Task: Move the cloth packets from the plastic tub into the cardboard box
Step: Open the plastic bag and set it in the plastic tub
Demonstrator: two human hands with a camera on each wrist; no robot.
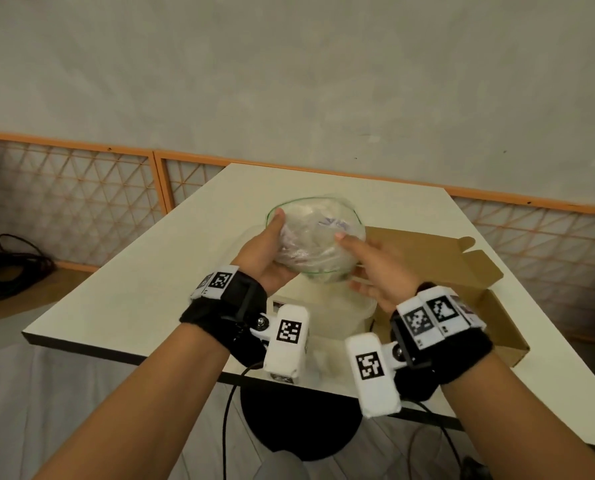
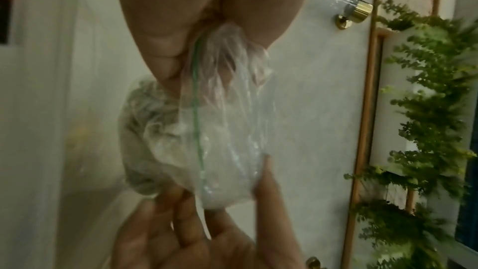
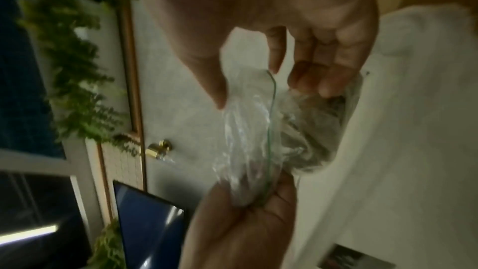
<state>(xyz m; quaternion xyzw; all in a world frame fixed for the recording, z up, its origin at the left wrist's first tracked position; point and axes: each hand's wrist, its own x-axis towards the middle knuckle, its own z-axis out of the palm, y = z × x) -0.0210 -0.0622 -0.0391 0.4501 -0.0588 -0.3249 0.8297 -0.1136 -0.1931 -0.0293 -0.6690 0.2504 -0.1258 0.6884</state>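
Observation:
A clear plastic cloth packet (image 1: 315, 242) with pale cloth inside and a green seal line is held in the air between both hands. My left hand (image 1: 275, 244) grips its left side, thumb on top. My right hand (image 1: 351, 261) pinches the right side, thumb above and fingers below. The packet hangs over the white plastic tub (image 1: 344, 317), whose inside is mostly hidden by my hands. The open cardboard box (image 1: 462, 268) lies just right of the tub. In the left wrist view the packet (image 2: 207, 140) bunches under my left hand (image 2: 196, 34). In the right wrist view my right hand (image 3: 248, 89) pinches the packet (image 3: 258, 130).
The white table (image 1: 150, 271) carries the tub and box near its front edge. Orange-framed lattice panels (image 1: 81, 188) line the wall behind. Black cables (image 1: 12, 265) lie on the floor at the left. A round black base (image 1: 299, 427) sits under the table.

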